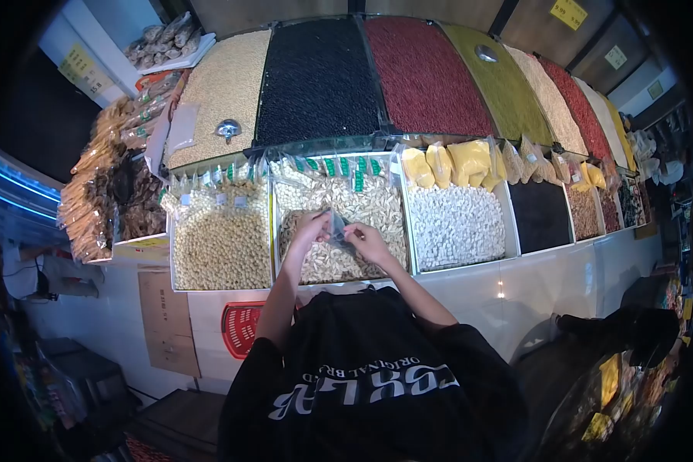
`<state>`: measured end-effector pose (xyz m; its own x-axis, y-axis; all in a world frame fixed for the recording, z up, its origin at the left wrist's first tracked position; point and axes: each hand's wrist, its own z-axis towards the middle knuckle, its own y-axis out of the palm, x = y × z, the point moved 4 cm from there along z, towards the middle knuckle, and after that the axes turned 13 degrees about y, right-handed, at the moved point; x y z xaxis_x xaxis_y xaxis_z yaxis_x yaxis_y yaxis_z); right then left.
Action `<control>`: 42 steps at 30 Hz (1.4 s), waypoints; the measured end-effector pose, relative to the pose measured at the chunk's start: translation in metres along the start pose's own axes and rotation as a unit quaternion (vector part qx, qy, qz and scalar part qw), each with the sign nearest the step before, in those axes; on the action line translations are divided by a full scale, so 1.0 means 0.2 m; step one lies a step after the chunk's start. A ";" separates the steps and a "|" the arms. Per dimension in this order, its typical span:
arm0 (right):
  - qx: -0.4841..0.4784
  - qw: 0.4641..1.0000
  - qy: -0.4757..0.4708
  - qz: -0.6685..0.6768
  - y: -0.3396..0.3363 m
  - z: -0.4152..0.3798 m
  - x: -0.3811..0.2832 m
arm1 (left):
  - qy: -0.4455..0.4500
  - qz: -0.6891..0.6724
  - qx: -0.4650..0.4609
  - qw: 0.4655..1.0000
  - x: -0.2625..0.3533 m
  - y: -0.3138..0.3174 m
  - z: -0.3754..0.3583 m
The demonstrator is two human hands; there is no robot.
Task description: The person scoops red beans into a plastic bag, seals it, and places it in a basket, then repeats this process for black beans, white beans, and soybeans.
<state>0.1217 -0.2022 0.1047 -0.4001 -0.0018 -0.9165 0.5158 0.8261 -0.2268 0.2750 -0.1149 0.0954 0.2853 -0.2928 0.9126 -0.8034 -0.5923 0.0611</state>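
My left hand [310,229] and my right hand [367,241] are close together over a bin of pale, flat dried slices [373,204]. Between them is a small clear plastic bag [337,225]. The fingers of both hands are pinched on its edges, the left hand on one side and the right on the other. Whatever the bag may contain is too small to make out. Packets with green labels [345,167] lie along the back of this bin.
Left of the slices sits a bin of round beige pieces [223,239]; right, one of white cubes [458,227]. Behind slope black beans [319,81] and red beans [427,77]. A metal scoop [228,129] rests on pale grain. A red basket [241,329] is below.
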 end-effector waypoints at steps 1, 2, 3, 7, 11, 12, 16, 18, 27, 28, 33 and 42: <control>0.000 1.000 -0.002 -0.001 0.00 0.01 0.00 | 0.004 0.009 -0.004 1.000 0.01 0.00 0.01; 0.001 1.000 -0.002 -0.011 -0.01 0.01 0.00 | 0.008 0.018 -0.008 1.000 0.02 0.01 0.01; 0.002 1.000 -0.002 -0.021 -0.01 0.02 0.00 | 0.009 0.017 -0.008 1.000 0.03 0.01 0.02; -0.005 0.999 0.015 -0.027 -0.02 0.02 -0.03 | -0.002 0.084 -0.057 0.995 0.02 -0.01 0.09; 0.020 0.996 0.004 -0.091 -0.02 0.05 -0.08 | -0.002 0.052 -0.137 0.989 0.01 0.03 0.08; 0.029 0.989 0.003 -0.144 -0.01 0.06 -0.11 | 0.028 0.071 -0.124 0.989 0.00 0.04 0.08; 0.039 0.984 0.021 -0.173 0.02 0.11 -0.14 | 0.124 -0.018 -0.070 0.990 0.07 0.13 -0.02; -0.020 0.997 0.023 -0.064 0.03 0.07 -0.22 | 0.138 -0.053 -0.063 0.987 0.08 0.15 -0.04; -0.177 0.971 0.102 0.127 -0.05 0.06 -0.32 | 0.196 -0.002 -0.134 0.971 0.29 0.22 -0.20; -0.179 0.970 0.091 0.135 -0.05 0.05 -0.34 | 0.152 -0.092 -0.101 0.979 0.27 0.21 -0.20; -0.201 0.935 0.045 0.290 -0.13 -0.02 -0.32 | 0.076 -0.493 -0.010 0.867 0.12 0.04 -0.10; -0.159 0.965 -0.004 0.206 -0.05 -0.08 -0.69 | 0.214 -0.114 -0.077 0.967 0.09 0.10 -0.20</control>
<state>0.1592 -0.2016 0.2389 -0.2040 0.3617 -0.9097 0.3703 0.8887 0.2703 0.2436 -0.1031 0.1298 0.2489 0.1895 0.9498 -0.8221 -0.4771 0.3106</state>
